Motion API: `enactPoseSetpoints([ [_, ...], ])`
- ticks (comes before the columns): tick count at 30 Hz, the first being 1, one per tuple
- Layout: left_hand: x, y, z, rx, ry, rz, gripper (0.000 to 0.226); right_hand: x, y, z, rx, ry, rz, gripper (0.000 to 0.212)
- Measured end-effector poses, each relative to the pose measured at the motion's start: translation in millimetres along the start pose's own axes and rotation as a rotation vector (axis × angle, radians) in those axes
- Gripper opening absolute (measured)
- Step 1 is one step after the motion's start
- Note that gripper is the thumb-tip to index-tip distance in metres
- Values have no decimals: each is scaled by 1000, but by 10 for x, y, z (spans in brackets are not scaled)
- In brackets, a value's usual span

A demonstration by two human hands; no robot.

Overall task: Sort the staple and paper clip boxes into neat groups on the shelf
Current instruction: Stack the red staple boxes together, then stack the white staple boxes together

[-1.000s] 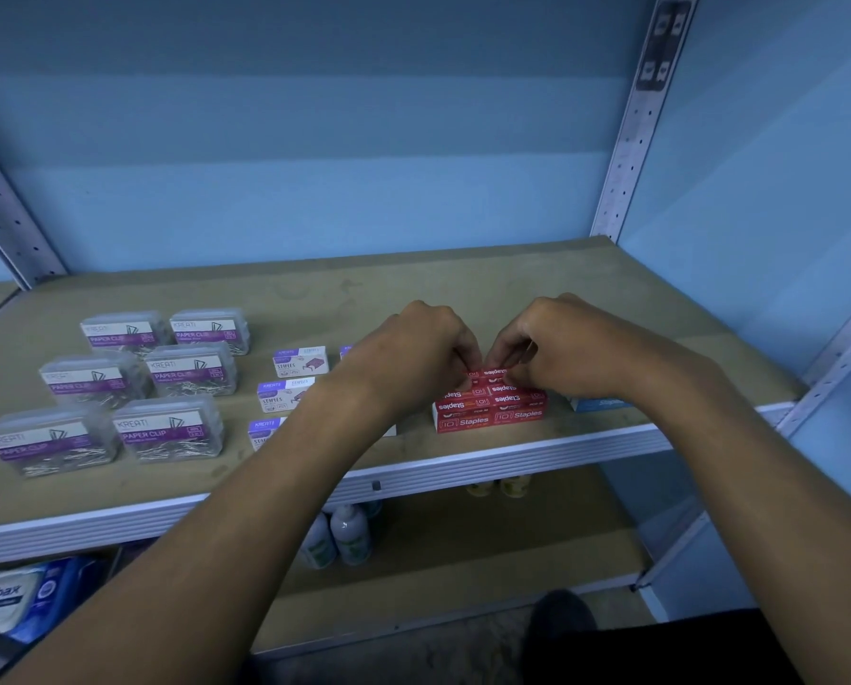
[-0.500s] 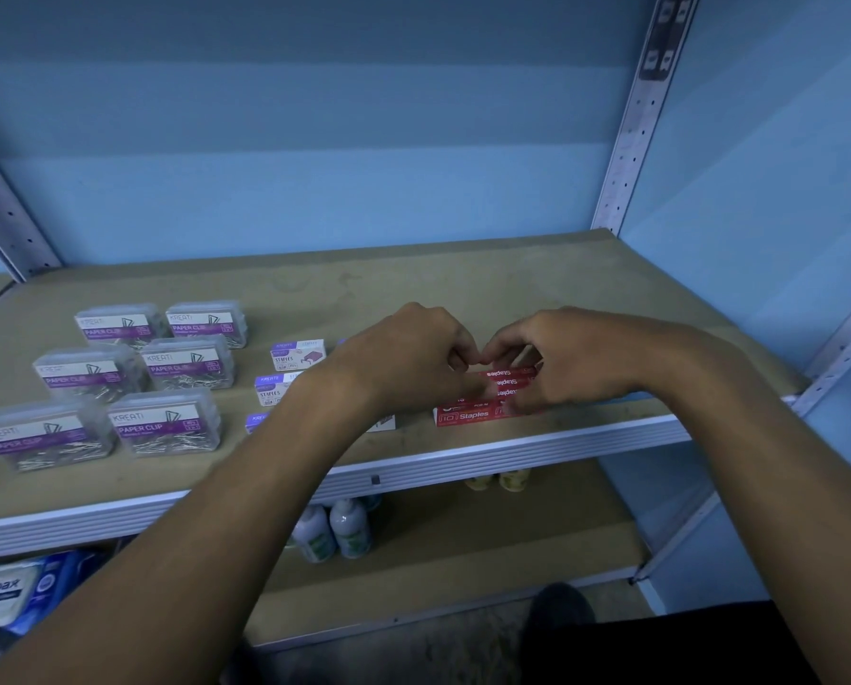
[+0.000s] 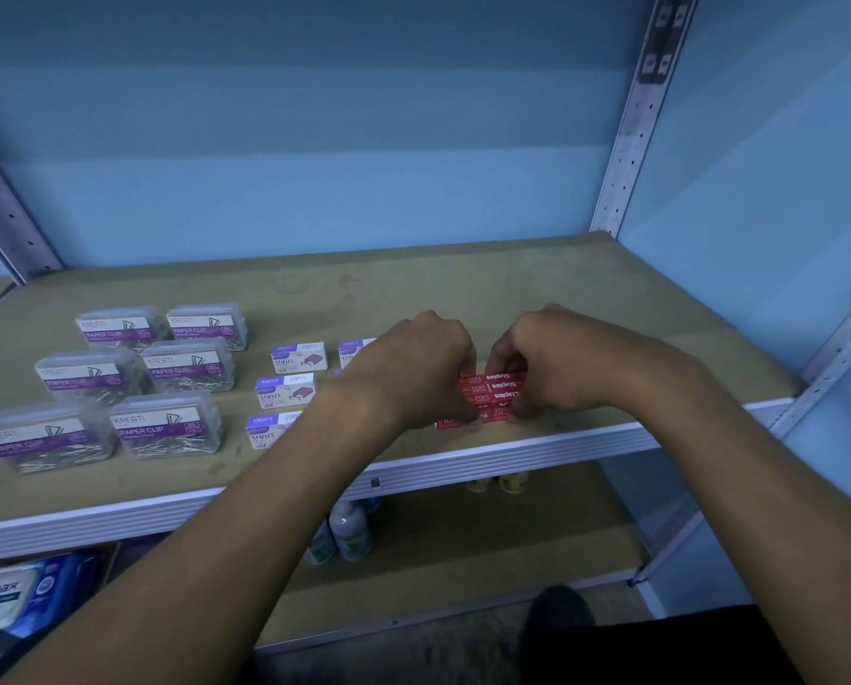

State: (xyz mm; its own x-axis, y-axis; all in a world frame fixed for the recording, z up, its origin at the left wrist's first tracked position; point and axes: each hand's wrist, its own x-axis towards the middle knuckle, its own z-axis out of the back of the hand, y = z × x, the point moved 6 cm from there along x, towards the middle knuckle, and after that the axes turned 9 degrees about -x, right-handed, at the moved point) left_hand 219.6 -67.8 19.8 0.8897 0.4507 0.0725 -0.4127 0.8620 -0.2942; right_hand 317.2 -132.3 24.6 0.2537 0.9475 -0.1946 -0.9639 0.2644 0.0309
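I'm on the red staple boxes [image 3: 492, 395] now, near the front edge of the shelf [image 3: 463, 289], right of the purple ones. My left hand [image 3: 413, 368] & right hand [image 3: 556, 363] curl round the stack's 2 ends, squeezing it straight. Clip boxes [image 3: 166, 373] sit grouped far left. Next, I think: let go gently, w/o knocking the stack.

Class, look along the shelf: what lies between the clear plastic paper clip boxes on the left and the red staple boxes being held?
In the head view, small white-and-purple staple boxes lie between the clear plastic paper clip boxes and the red staple boxes, partly hidden by the left hand.
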Motion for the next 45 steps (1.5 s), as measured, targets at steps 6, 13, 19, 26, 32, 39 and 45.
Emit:
enactPoseSetpoints([
  [6, -96, 9, 58, -5, -47, 0, 51, -53, 37, 16, 7, 81, -5, 68],
  [13, -431, 336, 625, -89, -186, 10, 43, -47, 270, 362, 172, -130, 101, 58],
  [19, -769, 858, 786, -73, -194, 92, 30, 197, 674, 431, 225, -259, 211, 37],
  [26, -838, 1218, 640, -91, -136, 135, 31, 531, 1015, 245, 178, -191, 277, 26],
  [32, -789, 1306, 488, -107, -82, 149, 30, 695, 1117, 97, 174, -134, 270, 28],
  [39, -733, 1315, 417, -88, -86, 155, 25, 736, 1153, 46, 159, -131, 233, 26],
  [45, -785, 1304, 506, -134, -123, 191, 25, 672, 1160, 136, 146, -176, 251, 23],
])
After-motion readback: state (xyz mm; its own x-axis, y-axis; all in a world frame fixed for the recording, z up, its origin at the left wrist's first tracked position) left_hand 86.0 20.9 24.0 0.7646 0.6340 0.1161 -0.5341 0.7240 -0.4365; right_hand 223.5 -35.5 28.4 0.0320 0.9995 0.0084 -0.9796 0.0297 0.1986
